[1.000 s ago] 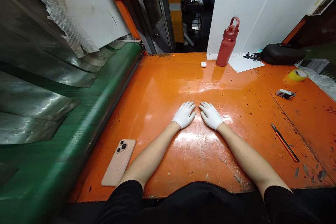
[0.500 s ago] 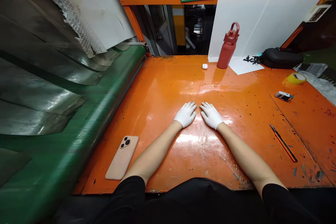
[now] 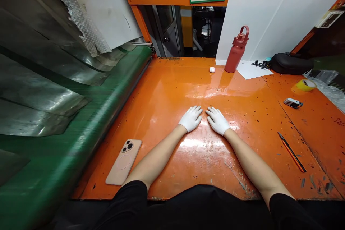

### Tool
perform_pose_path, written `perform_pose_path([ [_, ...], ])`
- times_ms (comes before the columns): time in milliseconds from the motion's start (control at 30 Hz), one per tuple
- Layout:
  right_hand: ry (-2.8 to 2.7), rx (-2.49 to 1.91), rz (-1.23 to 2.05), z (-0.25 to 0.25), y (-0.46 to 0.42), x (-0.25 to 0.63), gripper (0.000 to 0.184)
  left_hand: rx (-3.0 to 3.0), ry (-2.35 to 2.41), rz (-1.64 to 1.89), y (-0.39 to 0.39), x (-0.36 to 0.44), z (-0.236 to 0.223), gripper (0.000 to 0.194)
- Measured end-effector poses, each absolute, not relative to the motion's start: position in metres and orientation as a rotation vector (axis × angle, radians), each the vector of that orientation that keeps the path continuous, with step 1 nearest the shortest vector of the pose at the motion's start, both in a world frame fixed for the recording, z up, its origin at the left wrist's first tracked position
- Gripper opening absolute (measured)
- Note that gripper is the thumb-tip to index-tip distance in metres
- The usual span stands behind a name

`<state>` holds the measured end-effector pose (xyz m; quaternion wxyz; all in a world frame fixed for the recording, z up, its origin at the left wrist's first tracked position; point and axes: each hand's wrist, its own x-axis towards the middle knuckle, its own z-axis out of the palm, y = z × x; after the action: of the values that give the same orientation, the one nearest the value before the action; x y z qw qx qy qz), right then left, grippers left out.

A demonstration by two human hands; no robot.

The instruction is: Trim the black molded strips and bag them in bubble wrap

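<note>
My left hand (image 3: 191,118) and my right hand (image 3: 217,120), both in white gloves, lie flat side by side on the glossy orange table (image 3: 167,93). The fingers are stretched out and point away from me, and neither hand holds anything. A pink phone (image 3: 124,161) lies face down near the table's front left, beside my left elbow. An orange-and-black utility knife (image 3: 291,146) lies to the right of my right forearm.
A red water bottle (image 3: 236,50) stands at the back, with a small white earbud case (image 3: 212,69) beside it. A black pouch (image 3: 291,64), white paper (image 3: 253,69), a yellow tape roll (image 3: 305,85) and a small device (image 3: 292,103) sit right. A green conveyor (image 3: 67,140) with foil sheets runs along the left.
The hands have not moved on the table. Only the view has shifted slightly, up and to the left.
</note>
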<state>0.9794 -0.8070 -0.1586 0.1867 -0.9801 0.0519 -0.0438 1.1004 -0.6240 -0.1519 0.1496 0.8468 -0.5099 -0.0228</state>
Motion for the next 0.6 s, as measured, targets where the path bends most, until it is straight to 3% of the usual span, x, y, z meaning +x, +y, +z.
perform_pose_path([
  [600, 0.208, -2.857, -0.086, -0.1498, -0.7977, 0.9762, 0.059, 2.519, -1.338, -0.006, -0.6247, 1.1033, -0.1622, 0.053],
])
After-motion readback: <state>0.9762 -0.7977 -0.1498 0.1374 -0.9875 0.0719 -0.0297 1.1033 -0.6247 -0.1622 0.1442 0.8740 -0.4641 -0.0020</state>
